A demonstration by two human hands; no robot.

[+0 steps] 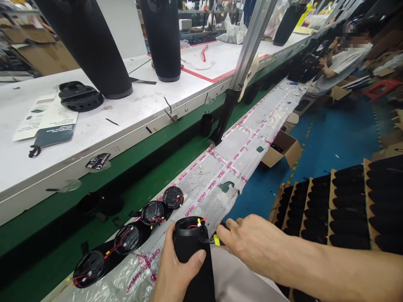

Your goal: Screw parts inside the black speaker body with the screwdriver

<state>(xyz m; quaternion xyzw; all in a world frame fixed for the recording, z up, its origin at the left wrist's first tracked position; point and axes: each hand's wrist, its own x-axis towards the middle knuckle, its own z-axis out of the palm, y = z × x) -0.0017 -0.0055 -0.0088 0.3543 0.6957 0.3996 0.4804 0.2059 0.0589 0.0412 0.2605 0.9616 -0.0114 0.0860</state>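
Wrapping round the black cylinder (189,244) from its left side, the left hand (174,268) is clamped on it just below the rim, thumb laid across the near face. The right hand (244,233) has its fingers curled together on a small yellow piece (216,240); what more of it the palm hides, I cannot tell. That yellow piece lies just beside the cylinder's right wall, a little below the rim, with a short dark strip (205,240) between them, so the right hand is the nearer to this side, reaching across from the right. The cylinder's long axis runs from the lower edge of the view upward and away, roughly crosswise to the right forearm, with its wide end up and red and yellow wires (200,222) at the far right of the rim. Farther left, a row of four black round ends (127,239), wires showing on them, lies along the edge of the grey covering (229,157) with its pink-lettered tape. Past the green strip (185,157) stands the white table (141,100), bearing two tall black cylinders (162,42); well off to the right, another person (341,63) sits beside the far end of the covering.
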